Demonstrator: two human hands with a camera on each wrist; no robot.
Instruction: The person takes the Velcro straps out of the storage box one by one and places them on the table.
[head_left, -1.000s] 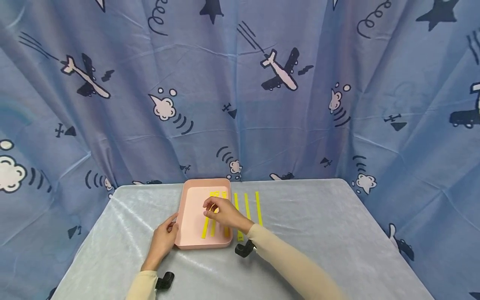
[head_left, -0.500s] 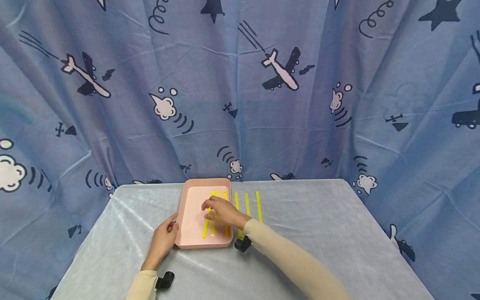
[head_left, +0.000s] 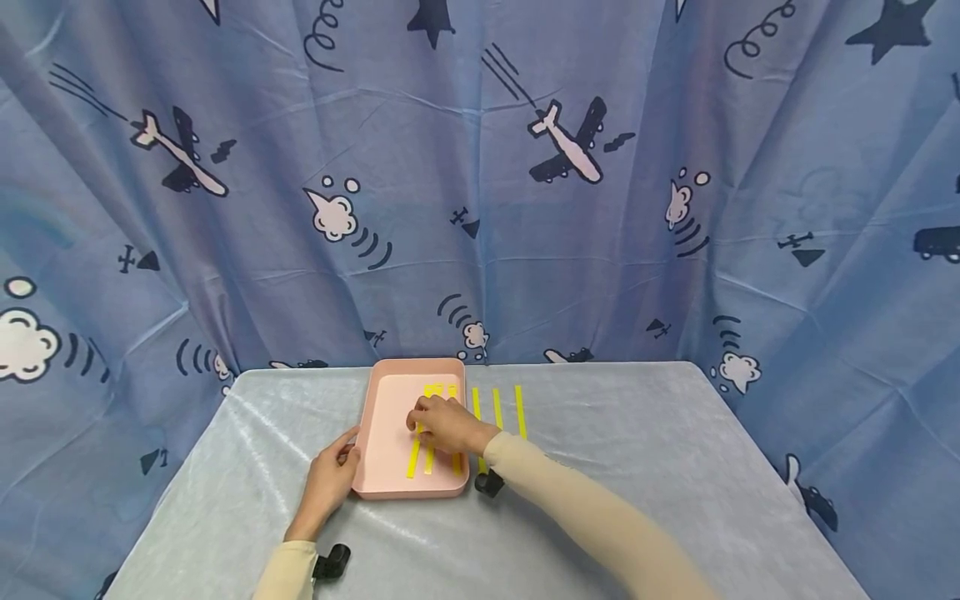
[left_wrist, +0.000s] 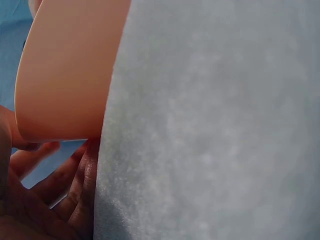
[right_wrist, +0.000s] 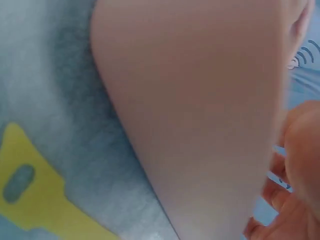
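A shallow pink tray (head_left: 390, 479) lies on the table with several narrow yellow strips (head_left: 412, 457) inside, toward its right side. My left hand (head_left: 327, 483) is at the tray's left side, its fingers extended against the outer wall and the thumb near the rim in the left wrist view. Over the tray's middle, my right hand (head_left: 450, 427) has bent fingers at the leftmost strip, overlapping it. I cannot tell whether they pinch it. The right wrist view shows loosely bent fingers (right_wrist: 275, 197) beyond the tray's wall.
More yellow strips (head_left: 521, 412) lie side by side on the grey cloth to the tray's right. One has a wide end with an oval slot (right_wrist: 37, 200). A blue printed curtain (head_left: 480, 208) hangs behind the table (head_left: 637, 467). Black cameras sit at both wrists.
My right fingers and thumb have come closer together over the leftmost strip, after standing apart earlier. My left hand keeps its place at the tray. The head view has shifted slightly.
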